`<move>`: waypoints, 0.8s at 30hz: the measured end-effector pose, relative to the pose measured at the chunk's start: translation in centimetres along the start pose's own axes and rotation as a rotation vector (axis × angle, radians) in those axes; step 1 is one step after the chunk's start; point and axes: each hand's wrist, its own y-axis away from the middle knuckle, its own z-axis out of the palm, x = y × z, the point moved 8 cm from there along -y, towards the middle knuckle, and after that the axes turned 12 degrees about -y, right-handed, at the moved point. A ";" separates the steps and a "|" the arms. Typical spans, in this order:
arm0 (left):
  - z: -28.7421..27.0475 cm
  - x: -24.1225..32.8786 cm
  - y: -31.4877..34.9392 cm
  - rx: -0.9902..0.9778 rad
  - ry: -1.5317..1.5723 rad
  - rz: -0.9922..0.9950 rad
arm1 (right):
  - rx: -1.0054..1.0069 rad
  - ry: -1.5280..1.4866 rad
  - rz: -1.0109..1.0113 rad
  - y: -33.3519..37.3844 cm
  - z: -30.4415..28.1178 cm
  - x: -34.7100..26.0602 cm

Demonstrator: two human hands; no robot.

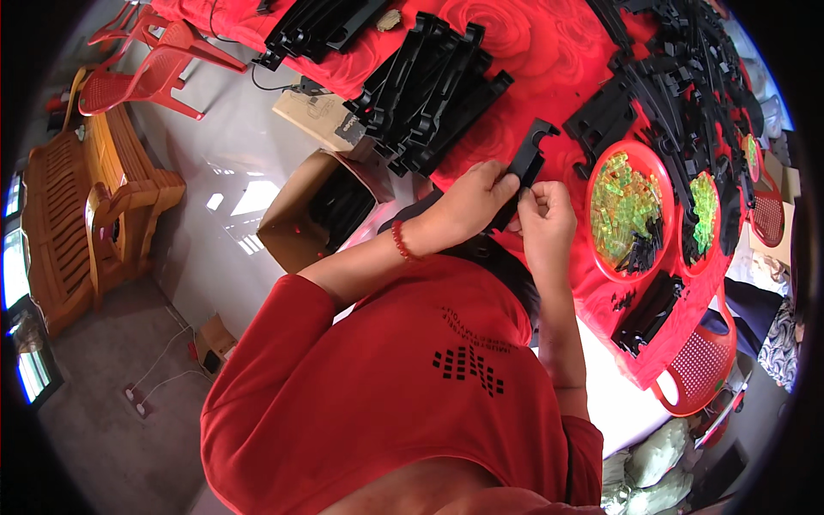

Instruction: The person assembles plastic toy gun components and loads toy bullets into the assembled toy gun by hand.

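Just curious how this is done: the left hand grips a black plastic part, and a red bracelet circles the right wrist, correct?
The side is wrong: in the head view, the red bracelet is on the left wrist. The left hand does grip a black plastic part.

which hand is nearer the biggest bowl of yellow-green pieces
Right: the right hand is just left of the bowl; the left hand is farther left, beyond the right hand.
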 end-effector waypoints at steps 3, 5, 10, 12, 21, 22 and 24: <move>-2.1 2.2 2.4 0.310 -0.457 0.335 | -0.018 0.018 0.067 -1.5 0.0 -0.2; -4.4 4.1 3.7 0.365 -0.431 0.446 | -0.026 0.047 0.136 -2.9 -0.1 0.9; -14.7 6.0 4.8 0.883 -0.531 0.477 | -0.048 -0.033 0.301 -6.0 1.5 4.4; -18.5 5.3 3.4 0.980 -0.645 0.414 | -0.045 -0.099 0.356 -6.7 2.3 5.2; -22.1 -0.1 -5.0 0.546 -0.614 0.358 | -0.166 -0.226 0.355 -6.7 5.5 3.9; -21.7 0.0 -5.3 0.504 -0.619 0.379 | -0.207 -0.254 0.345 -6.5 6.0 3.8; -20.9 0.2 -5.1 0.464 -0.619 0.367 | -0.215 -0.252 0.333 -6.5 6.6 4.6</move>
